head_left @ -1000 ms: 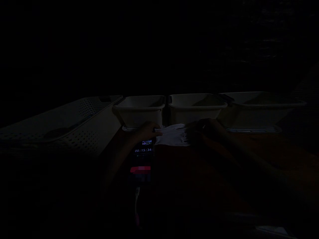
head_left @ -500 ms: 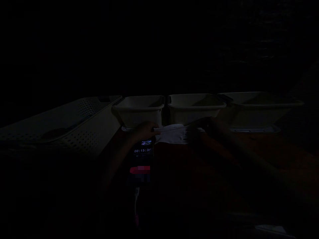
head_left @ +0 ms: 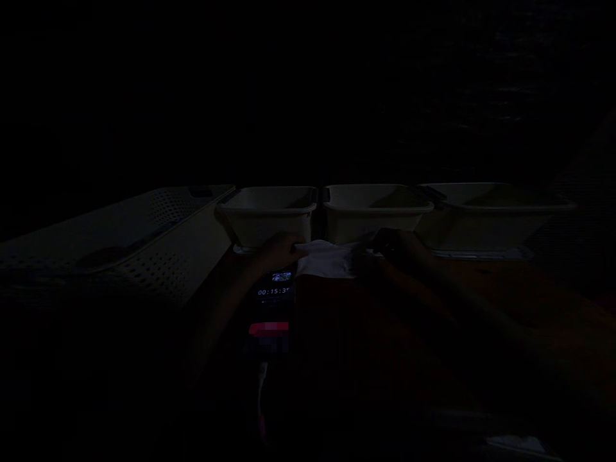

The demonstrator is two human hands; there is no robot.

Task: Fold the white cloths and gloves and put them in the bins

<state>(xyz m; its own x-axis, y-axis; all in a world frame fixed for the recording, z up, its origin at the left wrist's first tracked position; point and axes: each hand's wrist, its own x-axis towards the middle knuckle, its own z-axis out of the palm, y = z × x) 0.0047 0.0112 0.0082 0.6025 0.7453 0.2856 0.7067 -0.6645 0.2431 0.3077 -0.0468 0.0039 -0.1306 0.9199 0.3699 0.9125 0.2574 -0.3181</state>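
A small white folded cloth (head_left: 327, 262) is being pinched flat at both ends by the left hand (head_left: 279, 251) and right hand (head_left: 394, 247); edges are best kept aligned while it is being pressed.

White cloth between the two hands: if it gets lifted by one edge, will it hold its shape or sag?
The white cloth looks thin and creased where the left hand and right hand press it on the table, so it will probably droop and unfold. It seems light, so likely easy to lift. Pushed, it would probably bunch rather than slide; the dim light leaves this uncertain.
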